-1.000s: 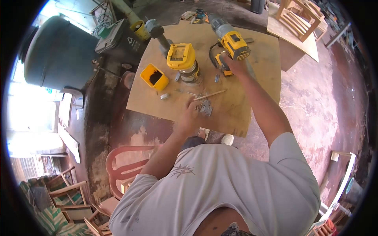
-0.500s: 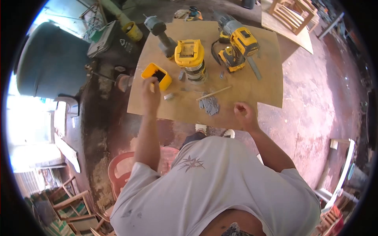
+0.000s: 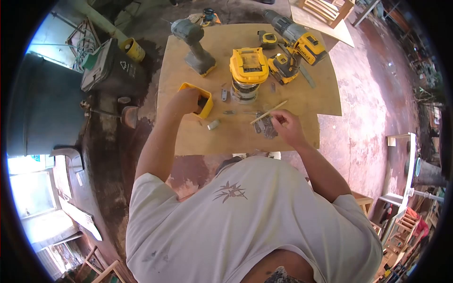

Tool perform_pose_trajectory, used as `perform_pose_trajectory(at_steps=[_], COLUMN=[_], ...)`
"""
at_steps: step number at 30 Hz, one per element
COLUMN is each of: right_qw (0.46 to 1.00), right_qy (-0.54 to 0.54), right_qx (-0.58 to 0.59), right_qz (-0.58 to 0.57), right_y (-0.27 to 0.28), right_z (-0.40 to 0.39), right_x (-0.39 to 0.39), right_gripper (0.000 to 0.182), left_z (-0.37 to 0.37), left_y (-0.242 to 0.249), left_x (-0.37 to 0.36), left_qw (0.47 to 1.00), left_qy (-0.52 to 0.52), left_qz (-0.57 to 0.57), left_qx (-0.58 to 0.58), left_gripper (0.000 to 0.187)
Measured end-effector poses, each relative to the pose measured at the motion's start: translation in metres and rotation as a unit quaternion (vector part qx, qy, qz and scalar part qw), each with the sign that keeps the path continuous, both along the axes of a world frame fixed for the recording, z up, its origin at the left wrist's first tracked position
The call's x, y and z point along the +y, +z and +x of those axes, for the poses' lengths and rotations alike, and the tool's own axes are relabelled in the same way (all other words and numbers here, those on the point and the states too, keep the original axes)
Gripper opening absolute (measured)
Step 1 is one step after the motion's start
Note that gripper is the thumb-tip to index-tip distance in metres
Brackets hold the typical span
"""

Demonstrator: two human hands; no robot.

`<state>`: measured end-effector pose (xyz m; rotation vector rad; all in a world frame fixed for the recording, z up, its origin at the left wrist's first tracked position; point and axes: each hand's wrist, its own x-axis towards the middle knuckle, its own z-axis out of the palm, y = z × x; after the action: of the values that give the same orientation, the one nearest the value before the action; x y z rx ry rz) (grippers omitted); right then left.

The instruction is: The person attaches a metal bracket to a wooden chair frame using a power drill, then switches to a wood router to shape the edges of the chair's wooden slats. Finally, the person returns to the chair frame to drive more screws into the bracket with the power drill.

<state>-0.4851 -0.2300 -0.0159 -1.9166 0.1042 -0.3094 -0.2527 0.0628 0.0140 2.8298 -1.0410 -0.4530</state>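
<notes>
My left hand (image 3: 188,101) reaches into a small yellow box (image 3: 204,107) at the table's left side; its fingers are hidden inside. Dark small pieces show in the box. Close to the grey flat metal pieces (image 3: 265,128), my right hand (image 3: 288,127) hovers with its thumb and index finger curved and a gap between them; nothing shows in it. A pencil-like wooden stick (image 3: 269,112) lies slanted across the metal pieces. Just beyond stands a yellow-topped trim router (image 3: 247,70). A small pale cylinder (image 3: 213,124) lies near the box.
On the wooden board table (image 3: 188,141) stand a grey cordless driver (image 3: 191,47) at the left and a yellow-black drill (image 3: 297,37) at the right. A battery (image 3: 283,68) and a tape measure (image 3: 267,40) sit beside the drill. Dark bins (image 3: 113,66) stand to the left.
My left hand has gone from the box's rim down into it. My right hand has moved closer to the metal pieces. The view has shifted a little.
</notes>
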Motion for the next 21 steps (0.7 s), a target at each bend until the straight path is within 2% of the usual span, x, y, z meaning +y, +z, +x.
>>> perform_pose_trajectory(at_steps=[2, 3, 5, 11, 14, 18, 20, 21], right_qw=[1.0, 1.0, 0.999, 0.999, 0.998, 0.997, 0.996, 0.996], right_qy=[0.001, -0.005, -0.019, -0.045, -0.054, -0.068, -0.078, -0.089], right_qx=[-0.014, -0.021, -0.032, 0.005, 0.003, 0.01, 0.023, 0.025], right_qz=[-0.004, -0.004, -0.006, 0.027, 0.036, 0.031, 0.024, 0.004], right_y=[0.007, 0.012, 0.014, -0.003, -0.006, -0.007, -0.008, -0.011], right_z=[0.011, 0.015, 0.02, 0.023, 0.019, 0.012, 0.008, 0.006], right_x=[0.009, 0.014, 0.014, 0.011, 0.012, 0.006, 0.003, 0.0], right_gripper=[0.02, 0.02, 0.02, 0.02, 0.02, 0.02, 0.02, 0.02], left_z=[0.002, 0.003, 0.0, 0.008, 0.016, 0.01, 0.0, 0.002], left_y=[0.013, 0.011, 0.003, -0.023, -0.025, 0.001, 0.011, 0.006], left_x=[-0.005, -0.004, 0.0, 0.01, 0.008, -0.003, -0.003, -0.003], left_qw=[0.995, 0.995, 1.0, 0.998, 0.998, 0.995, 0.998, 0.998], left_qy=[-0.026, -0.032, 0.001, -0.021, -0.05, -0.088, -0.037, -0.043], left_qz=[0.098, 0.097, 0.015, -0.048, 0.013, 0.044, 0.034, 0.035], left_qx=[0.018, 0.014, -0.011, -0.029, -0.028, -0.017, 0.027, 0.028], left_gripper=[0.027, 0.027, 0.02, 0.014, 0.013, 0.015, 0.012, 0.012])
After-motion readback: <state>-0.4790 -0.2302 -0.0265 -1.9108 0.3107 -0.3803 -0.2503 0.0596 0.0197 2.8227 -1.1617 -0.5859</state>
